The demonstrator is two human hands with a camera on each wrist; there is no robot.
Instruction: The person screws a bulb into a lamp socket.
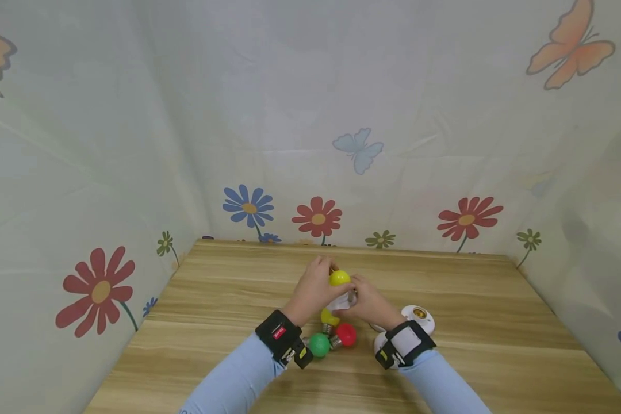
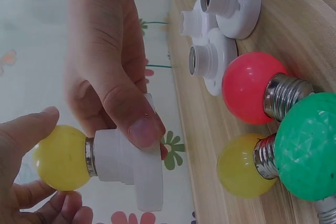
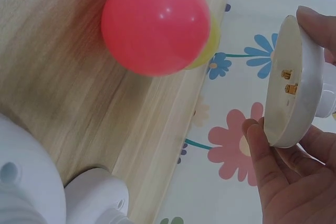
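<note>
In front of me, above the table, my left hand (image 1: pixel 310 290) holds a yellow light bulb (image 2: pixel 59 157) by its round globe, thumb on one side and fingers on the other. My right hand (image 1: pixel 371 303) grips a white lamp holder (image 2: pixel 148 177) by its round base. The bulb's metal screw cap sits in the mouth of the holder, with a narrow band of metal showing between globe and collar. The right wrist view shows the underside of the lamp holder (image 3: pixel 283 98), with small brass contacts inside.
Below the hands, a red bulb (image 1: pixel 346 334), a green bulb (image 1: pixel 319 345) and a second yellow bulb (image 2: pixel 244 166) lie close together on the wooden table (image 1: pixel 227 299). Three other white lamp holders (image 2: pixel 239 6) stand to the right, partly behind my right wrist. A flowered cloth backdrop encloses the table.
</note>
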